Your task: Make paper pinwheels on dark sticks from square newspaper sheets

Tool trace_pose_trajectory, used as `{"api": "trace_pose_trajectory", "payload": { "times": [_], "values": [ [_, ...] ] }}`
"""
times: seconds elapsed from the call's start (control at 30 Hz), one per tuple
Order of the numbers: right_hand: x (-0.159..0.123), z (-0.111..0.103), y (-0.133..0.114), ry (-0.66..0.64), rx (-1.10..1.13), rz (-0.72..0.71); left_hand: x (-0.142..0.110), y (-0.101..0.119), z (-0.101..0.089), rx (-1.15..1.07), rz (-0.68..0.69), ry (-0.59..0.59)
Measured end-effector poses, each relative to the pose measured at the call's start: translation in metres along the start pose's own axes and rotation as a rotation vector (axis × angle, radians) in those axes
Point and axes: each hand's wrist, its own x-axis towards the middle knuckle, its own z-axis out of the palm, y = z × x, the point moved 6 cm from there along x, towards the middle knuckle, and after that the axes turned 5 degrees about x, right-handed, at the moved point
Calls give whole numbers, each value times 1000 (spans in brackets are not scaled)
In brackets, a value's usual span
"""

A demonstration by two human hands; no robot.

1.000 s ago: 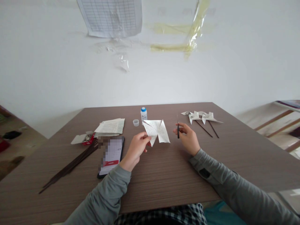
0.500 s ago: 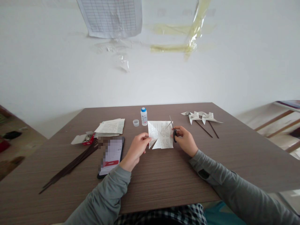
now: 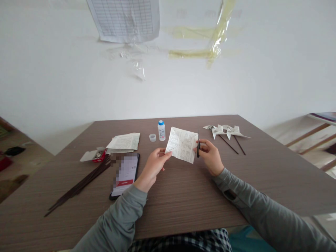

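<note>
A square sheet of printed paper (image 3: 183, 144) with diagonal creases is held up above the table, tilted. My left hand (image 3: 156, 162) pinches its lower left corner between thumb and fingers. In my right hand (image 3: 209, 156) is a pair of scissors (image 3: 198, 145), blades pointing away from me at the paper's right edge; the blades look nearly closed. The right fingertips are close to that edge, though whether they touch the paper I cannot tell. Just beyond the sheet stands a white bottle (image 3: 161, 131) with a blue top, beside a small clear cap (image 3: 152, 137).
Two paper pinwheels (image 3: 226, 131) on brown sticks lie at the right. To the left are a stack of paper sheets (image 3: 123, 142), a small red box (image 3: 99, 155) of metal pieces, a bundle of dark sticks (image 3: 78, 184) and a phone (image 3: 127, 175). A wall borders the table's (image 3: 183, 206) far side.
The paper has turned clockwise and tilted, and its cut slit no longer gapes. The scissors have shifted slightly right, and their blades have come together.
</note>
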Motion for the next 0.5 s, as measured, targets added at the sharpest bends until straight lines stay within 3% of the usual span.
{"api": "trace_pose_trajectory", "payload": {
  "times": [0.23, 0.5],
  "values": [
    [-5, 5, -1, 21, 19, 9, -3, -3, 13, 5, -12, -107],
    [-17, 22, -3, -122, 32, 38, -3, 2, 5, -56, 28, 25]
  ]
}}
